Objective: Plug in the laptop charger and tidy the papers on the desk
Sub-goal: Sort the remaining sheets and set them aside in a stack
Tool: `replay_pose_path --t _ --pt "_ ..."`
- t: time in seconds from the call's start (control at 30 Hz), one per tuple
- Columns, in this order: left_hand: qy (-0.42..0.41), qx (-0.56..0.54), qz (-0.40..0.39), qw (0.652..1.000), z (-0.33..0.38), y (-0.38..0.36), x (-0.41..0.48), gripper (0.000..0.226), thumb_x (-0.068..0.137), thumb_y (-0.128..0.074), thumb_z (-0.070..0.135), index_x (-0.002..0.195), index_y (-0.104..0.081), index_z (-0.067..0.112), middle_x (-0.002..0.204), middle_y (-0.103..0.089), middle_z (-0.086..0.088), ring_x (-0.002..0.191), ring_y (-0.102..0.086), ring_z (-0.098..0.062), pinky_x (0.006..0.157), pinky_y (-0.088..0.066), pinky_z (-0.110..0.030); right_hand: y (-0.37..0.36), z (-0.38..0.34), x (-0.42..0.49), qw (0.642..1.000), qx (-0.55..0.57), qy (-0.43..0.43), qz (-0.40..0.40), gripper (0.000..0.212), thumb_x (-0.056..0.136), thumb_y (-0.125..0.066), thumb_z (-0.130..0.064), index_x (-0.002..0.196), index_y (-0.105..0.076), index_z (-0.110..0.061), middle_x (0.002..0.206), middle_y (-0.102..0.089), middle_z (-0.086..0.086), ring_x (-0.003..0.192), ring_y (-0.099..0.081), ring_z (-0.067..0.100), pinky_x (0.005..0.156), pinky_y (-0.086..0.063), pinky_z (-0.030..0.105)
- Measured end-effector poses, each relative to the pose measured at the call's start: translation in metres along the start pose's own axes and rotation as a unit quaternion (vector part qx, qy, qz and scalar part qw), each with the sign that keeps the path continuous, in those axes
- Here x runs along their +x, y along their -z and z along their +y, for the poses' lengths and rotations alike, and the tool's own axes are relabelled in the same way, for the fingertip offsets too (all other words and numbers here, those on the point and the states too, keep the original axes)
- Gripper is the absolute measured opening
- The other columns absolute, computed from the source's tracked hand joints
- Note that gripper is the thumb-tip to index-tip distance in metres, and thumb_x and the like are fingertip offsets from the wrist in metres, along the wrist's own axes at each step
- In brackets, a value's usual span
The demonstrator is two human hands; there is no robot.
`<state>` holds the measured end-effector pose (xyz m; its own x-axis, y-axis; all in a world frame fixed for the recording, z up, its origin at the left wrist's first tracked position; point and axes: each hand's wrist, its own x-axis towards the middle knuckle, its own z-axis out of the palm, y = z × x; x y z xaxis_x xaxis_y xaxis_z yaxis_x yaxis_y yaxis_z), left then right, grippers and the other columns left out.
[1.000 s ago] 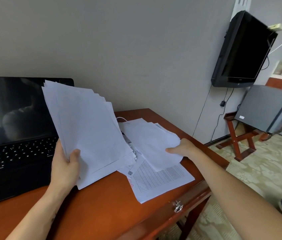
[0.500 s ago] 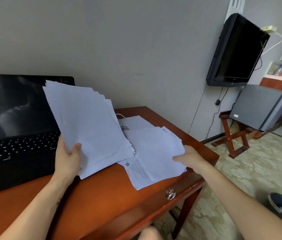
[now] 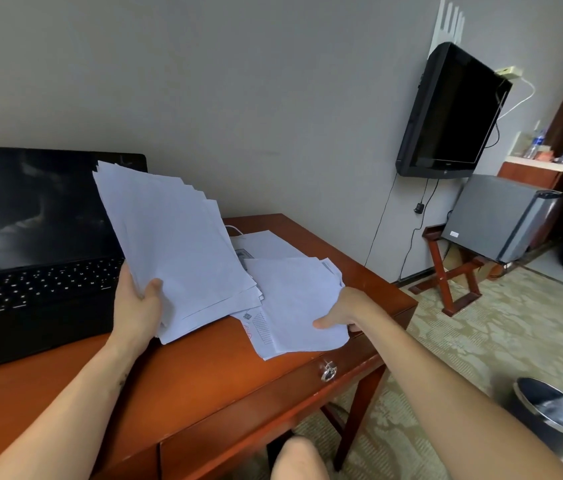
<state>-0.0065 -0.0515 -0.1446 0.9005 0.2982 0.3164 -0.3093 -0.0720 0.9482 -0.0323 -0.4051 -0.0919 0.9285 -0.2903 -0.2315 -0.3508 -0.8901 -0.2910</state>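
The left hand [image 3: 138, 306] has its grip closed round a fanned stack [image 3: 176, 251] of white sheets, tilted up centre-left before the open laptop [image 3: 31, 237]. The right hand [image 3: 349, 308], arm outstretched, pinches a smaller bundle [image 3: 294, 299] near the desk's [image 3: 204, 375] front edge, mid-frame. A printed sheet [image 3: 256, 323] beneath shows a QR code; its text is too small to read.

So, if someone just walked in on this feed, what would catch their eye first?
The fanned stack of white papers, held up in the left hand in front of the open black laptop. Next, the right hand pinching loose sheets at the right edge of the red-brown desk. Farther right, a dark television hangs on the wall.
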Motion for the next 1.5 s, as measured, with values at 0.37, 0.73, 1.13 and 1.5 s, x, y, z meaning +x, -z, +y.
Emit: replay_pose_path --t 0.37,0.73,1.13,1.5 --pt "-0.006 0.000 -0.010 1.000 0.002 0.000 0.000 0.058 0.105 -0.051 0.006 0.158 -0.037 0.026 0.149 -0.052 0.005 0.139 -0.047 -0.018 0.114 -0.039 -0.039 -0.001 0.026 -0.003 0.889 0.451 -0.064 0.043 0.021 0.096 -0.060 -0.007 0.117 -0.060 -0.005 0.100 -0.070 0.008 0.085 -0.065 0.022 0.067 -0.048 0.029" --pt "-0.004 0.001 -0.029 1.000 0.003 -0.001 -0.002 0.056 0.105 -0.051 0.006 0.156 -0.039 0.025 0.146 -0.054 0.005 0.135 -0.050 -0.018 0.112 -0.042 -0.040 0.024 0.066 -0.005 0.904 0.416 -0.092 0.029 0.033 0.085 -0.071 0.002 0.116 -0.059 0.001 0.104 -0.071 0.016 0.091 -0.070 0.027 0.079 -0.059 0.037" --pt "0.014 -0.013 -0.076 0.997 0.007 -0.010 -0.006 0.054 0.106 -0.053 0.008 0.155 -0.041 0.028 0.142 -0.057 0.006 0.130 -0.055 -0.017 0.110 -0.044 -0.039 0.011 0.061 -0.005 0.933 0.357 -0.053 0.004 0.011 0.099 -0.056 -0.010 0.106 -0.063 -0.005 0.091 -0.068 0.006 0.075 -0.067 0.018 0.047 -0.050 0.018" --pt "0.034 -0.007 -0.102 0.994 0.005 -0.008 -0.006 0.053 0.107 -0.053 0.011 0.155 -0.041 0.029 0.143 -0.059 0.006 0.131 -0.056 -0.019 0.112 -0.045 -0.043 0.033 0.079 -0.014 0.851 0.516 -0.016 0.099 0.025 0.092 -0.070 -0.003 0.117 -0.067 -0.003 0.099 -0.072 0.013 0.079 -0.069 0.023 0.050 -0.058 0.024"
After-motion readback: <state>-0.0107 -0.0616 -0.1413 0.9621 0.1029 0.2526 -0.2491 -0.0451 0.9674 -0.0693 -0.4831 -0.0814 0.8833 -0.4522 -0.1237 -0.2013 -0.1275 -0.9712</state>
